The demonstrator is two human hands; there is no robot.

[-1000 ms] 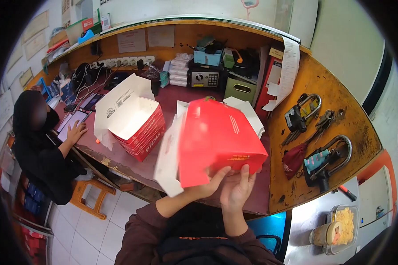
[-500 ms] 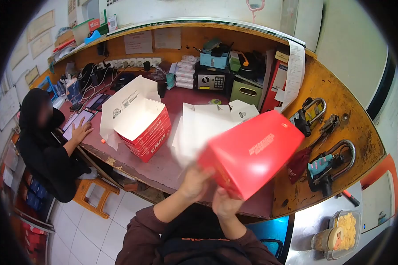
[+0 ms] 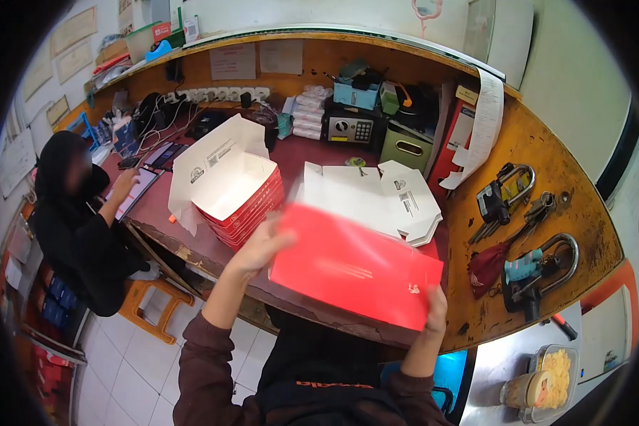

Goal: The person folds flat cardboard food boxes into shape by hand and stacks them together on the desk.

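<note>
A red cardboard box (image 3: 355, 266) is held tilted above the front of the desk, its printed red side facing me. My left hand (image 3: 263, 245) grips its left end, and my right hand (image 3: 437, 309) is closed on its lower right corner. Some fingers are hidden behind the card. Just left of it stands a stack of nested red boxes (image 3: 245, 209), the top one open with a white inside. Beyond the held box lie flat, unfolded white box blanks (image 3: 376, 195).
A co-worker (image 3: 78, 220) sits at the left, one hand over a tablet (image 3: 136, 192). A safe (image 3: 349, 129) and green file box (image 3: 408, 150) stand behind. Padlocks (image 3: 525, 284) and keys (image 3: 539, 206) lie right. An orange stool (image 3: 153, 309) is below, food containers (image 3: 547, 383) lower right.
The red box has turned and come lower, its long side now running across my view. My hands have moved apart to opposite ends. The co-worker's hand has lifted from the tablet.
</note>
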